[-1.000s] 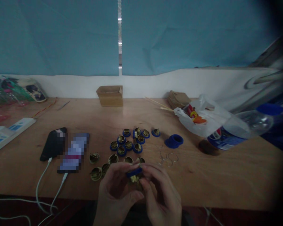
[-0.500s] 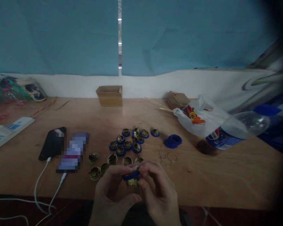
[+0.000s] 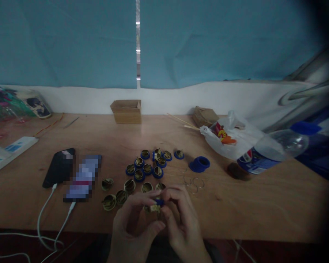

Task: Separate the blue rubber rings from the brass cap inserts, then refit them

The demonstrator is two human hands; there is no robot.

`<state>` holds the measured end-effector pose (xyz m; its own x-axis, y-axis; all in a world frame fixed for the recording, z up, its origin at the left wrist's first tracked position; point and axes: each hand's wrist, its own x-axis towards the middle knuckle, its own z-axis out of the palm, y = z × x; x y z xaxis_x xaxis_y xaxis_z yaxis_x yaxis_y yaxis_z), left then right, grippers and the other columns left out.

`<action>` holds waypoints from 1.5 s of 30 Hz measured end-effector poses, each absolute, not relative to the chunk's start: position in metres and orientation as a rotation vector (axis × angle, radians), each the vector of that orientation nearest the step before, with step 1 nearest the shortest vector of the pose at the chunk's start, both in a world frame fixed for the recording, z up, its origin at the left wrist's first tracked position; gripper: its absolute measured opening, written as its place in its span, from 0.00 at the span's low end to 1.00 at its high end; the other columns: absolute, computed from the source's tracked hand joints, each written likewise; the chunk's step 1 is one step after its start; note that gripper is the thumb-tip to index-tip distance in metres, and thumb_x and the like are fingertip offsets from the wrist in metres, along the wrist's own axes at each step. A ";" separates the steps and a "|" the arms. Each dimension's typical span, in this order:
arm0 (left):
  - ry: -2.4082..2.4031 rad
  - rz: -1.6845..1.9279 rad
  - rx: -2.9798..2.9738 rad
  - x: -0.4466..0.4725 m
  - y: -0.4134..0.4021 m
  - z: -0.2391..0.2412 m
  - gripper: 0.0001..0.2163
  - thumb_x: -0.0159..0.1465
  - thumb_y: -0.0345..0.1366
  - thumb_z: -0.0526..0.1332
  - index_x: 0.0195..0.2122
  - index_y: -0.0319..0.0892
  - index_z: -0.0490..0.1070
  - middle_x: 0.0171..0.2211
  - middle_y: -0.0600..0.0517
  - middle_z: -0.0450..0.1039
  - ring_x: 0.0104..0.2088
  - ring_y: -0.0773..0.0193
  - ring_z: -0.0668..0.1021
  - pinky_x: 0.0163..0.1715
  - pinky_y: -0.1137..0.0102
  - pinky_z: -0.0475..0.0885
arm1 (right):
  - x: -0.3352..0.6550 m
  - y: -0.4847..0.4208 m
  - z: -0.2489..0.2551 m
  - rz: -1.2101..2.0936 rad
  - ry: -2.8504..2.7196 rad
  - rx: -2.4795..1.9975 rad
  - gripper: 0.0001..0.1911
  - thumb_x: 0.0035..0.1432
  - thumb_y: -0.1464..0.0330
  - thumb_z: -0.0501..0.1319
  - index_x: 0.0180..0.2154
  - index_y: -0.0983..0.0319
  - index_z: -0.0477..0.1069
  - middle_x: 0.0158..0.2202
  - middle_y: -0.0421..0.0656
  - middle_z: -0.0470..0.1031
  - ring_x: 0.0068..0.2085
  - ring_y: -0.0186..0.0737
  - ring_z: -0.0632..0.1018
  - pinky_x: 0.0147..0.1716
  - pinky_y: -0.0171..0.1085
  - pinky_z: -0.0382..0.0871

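Note:
Near the table's front edge, a small round brass fitting with a blue ring [image 3: 159, 202] is held between my two hands. My left hand [image 3: 134, 223] curls round its left side, with fingertips on top and the thumb below. My right hand [image 3: 182, 219] pinches its right side between thumb and fingers. Fingers cover much of the piece, so how the ring sits on the brass cannot be made out. Just beyond lie several bare brass fittings [image 3: 129, 186], open side up. Behind these is a cluster of several fittings in blue rings [image 3: 147, 168].
Right of the cluster are a stack of blue rings [image 3: 199, 164] and several thin wire rings [image 3: 199, 183]. A plastic bag [image 3: 230, 137] and a tilted bottle [image 3: 265, 153] stand farther right. Two phones [image 3: 83, 179] on cables and a power strip [image 3: 12, 153] lie left; a cardboard box [image 3: 127, 112] stands behind.
The blue-ringed fitting has turned in my fingers, and less of its blue ring shows now. Both hands keep hold of it in nearly the same place. The view has shifted slightly.

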<state>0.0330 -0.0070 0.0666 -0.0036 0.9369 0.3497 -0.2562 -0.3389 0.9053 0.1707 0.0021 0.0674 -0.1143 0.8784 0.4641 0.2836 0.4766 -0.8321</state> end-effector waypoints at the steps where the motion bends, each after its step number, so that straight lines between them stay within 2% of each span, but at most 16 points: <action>1: 0.825 1.575 1.223 0.036 -0.008 0.066 0.19 0.55 0.19 0.67 0.43 0.48 0.73 0.47 0.52 0.79 0.50 0.62 0.80 0.52 0.72 0.73 | 0.170 0.002 0.067 0.698 -1.671 -1.021 0.08 0.65 0.76 0.50 0.41 0.57 0.61 0.39 0.41 0.64 0.40 0.38 0.70 0.39 0.37 0.67; 8: 0.901 1.625 1.003 0.047 -0.008 0.063 0.16 0.57 0.23 0.66 0.44 0.47 0.68 0.45 0.50 0.79 0.48 0.61 0.80 0.50 0.70 0.74 | 0.166 0.004 0.061 0.731 -1.758 -1.032 0.10 0.65 0.77 0.45 0.41 0.57 0.58 0.39 0.41 0.62 0.40 0.39 0.70 0.39 0.38 0.68; 14: 0.893 1.613 1.130 0.040 -0.002 0.059 0.14 0.63 0.26 0.63 0.48 0.47 0.68 0.49 0.49 0.76 0.52 0.62 0.78 0.54 0.70 0.72 | 0.163 0.001 0.061 0.675 -1.808 -1.043 0.12 0.64 0.79 0.47 0.43 0.57 0.59 0.41 0.43 0.64 0.43 0.39 0.71 0.42 0.39 0.69; 19: 0.929 1.587 1.156 0.036 -0.001 0.065 0.13 0.65 0.28 0.61 0.50 0.48 0.69 0.50 0.49 0.77 0.52 0.62 0.78 0.52 0.70 0.74 | 0.166 -0.006 0.058 0.579 -1.806 -1.054 0.16 0.63 0.77 0.53 0.50 0.57 0.60 0.45 0.45 0.67 0.46 0.41 0.72 0.44 0.39 0.69; 24: 1.072 1.552 1.228 0.034 -0.001 0.066 0.11 0.68 0.30 0.57 0.50 0.48 0.70 0.50 0.50 0.77 0.52 0.63 0.78 0.51 0.72 0.73 | 0.168 -0.012 0.056 0.564 -1.471 -1.076 0.20 0.64 0.75 0.52 0.56 0.55 0.57 0.38 0.42 0.68 0.39 0.39 0.74 0.40 0.37 0.71; 30: 0.977 1.425 1.364 0.026 -0.004 0.062 0.08 0.69 0.29 0.56 0.43 0.46 0.73 0.52 0.48 0.77 0.53 0.58 0.78 0.50 0.68 0.76 | 0.173 -0.006 0.067 0.900 -1.402 -1.113 0.05 0.66 0.65 0.56 0.43 0.55 0.69 0.26 0.36 0.63 0.26 0.34 0.67 0.25 0.31 0.64; 33: 0.929 1.432 1.367 0.026 -0.005 0.061 0.09 0.69 0.28 0.55 0.42 0.48 0.72 0.56 0.49 0.74 0.56 0.58 0.76 0.52 0.67 0.74 | 0.173 -0.005 0.064 1.179 -1.278 -1.047 0.08 0.66 0.60 0.57 0.39 0.56 0.69 0.24 0.33 0.58 0.22 0.30 0.62 0.20 0.29 0.57; 36: 0.946 1.427 1.384 0.024 -0.004 0.063 0.09 0.67 0.27 0.57 0.41 0.49 0.74 0.59 0.50 0.71 0.58 0.57 0.74 0.53 0.67 0.74 | 0.172 -0.008 0.056 1.528 -1.113 -0.890 0.12 0.65 0.57 0.57 0.34 0.57 0.64 0.23 0.31 0.54 0.18 0.25 0.54 0.16 0.27 0.49; 39: 1.015 1.451 1.430 0.017 0.000 0.068 0.08 0.66 0.27 0.59 0.40 0.47 0.76 0.55 0.48 0.73 0.55 0.57 0.76 0.50 0.69 0.75 | 0.173 -0.009 0.049 1.655 -1.006 -0.767 0.13 0.65 0.58 0.58 0.33 0.57 0.61 0.22 0.30 0.55 0.17 0.23 0.52 0.15 0.26 0.48; 43: 1.192 1.471 1.426 0.007 0.002 0.074 0.04 0.64 0.30 0.63 0.36 0.45 0.75 0.37 0.52 0.77 0.39 0.64 0.80 0.37 0.75 0.76 | 0.174 -0.005 0.047 1.495 -0.830 -0.763 0.11 0.65 0.60 0.59 0.33 0.57 0.63 0.20 0.29 0.54 0.16 0.24 0.52 0.15 0.26 0.50; 45: 1.268 1.414 1.368 0.012 0.000 0.072 0.02 0.64 0.32 0.63 0.37 0.45 0.75 0.32 0.54 0.77 0.34 0.66 0.80 0.34 0.76 0.75 | 0.174 -0.004 0.049 1.440 -0.778 -0.775 0.10 0.64 0.60 0.60 0.34 0.57 0.63 0.19 0.28 0.55 0.16 0.24 0.51 0.15 0.26 0.50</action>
<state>0.0124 0.0000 0.0723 -0.1165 0.9707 0.2100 0.1035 -0.1985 0.9746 0.1739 -0.0040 0.0487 -0.0107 0.9999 -0.0042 -0.5447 -0.0094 -0.8386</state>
